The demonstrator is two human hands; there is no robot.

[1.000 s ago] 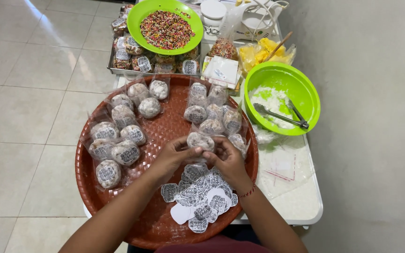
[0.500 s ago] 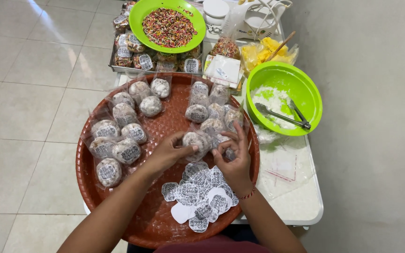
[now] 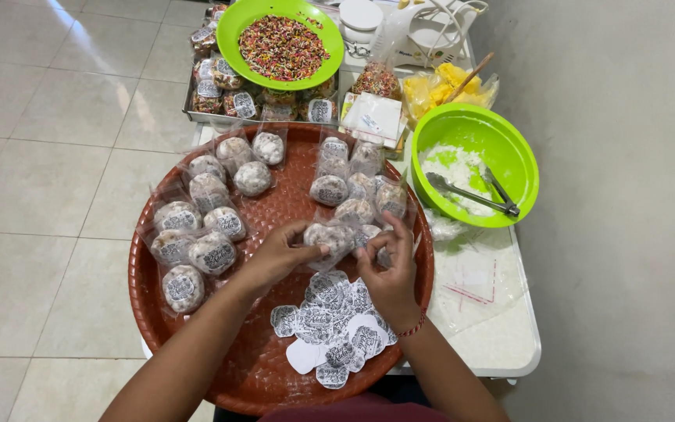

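Both your hands meet over the round reddish-brown woven tray (image 3: 197, 344) near the worktop's front edge: left hand (image 3: 279, 254) pinches a clear-wrapped round sweet (image 3: 330, 237), right hand (image 3: 388, 270) curls just beside it, above the loose white stickers (image 3: 330, 320).

A home food-preparation corner, set up for packing small sweets.

A pale tiled floor (image 3: 41, 180) surrounds a small white surface (image 3: 501, 344) set against a plain grey wall (image 3: 626, 195). On it sit a round woven tray (image 3: 259, 367) of wrapped snack balls (image 3: 212, 252), a green bowl of coloured sprinkles (image 3: 281, 43), another green bowl (image 3: 509, 137) with tongs (image 3: 470, 195), a white hand mixer (image 3: 431, 31) and loose paper labels (image 3: 330, 320).
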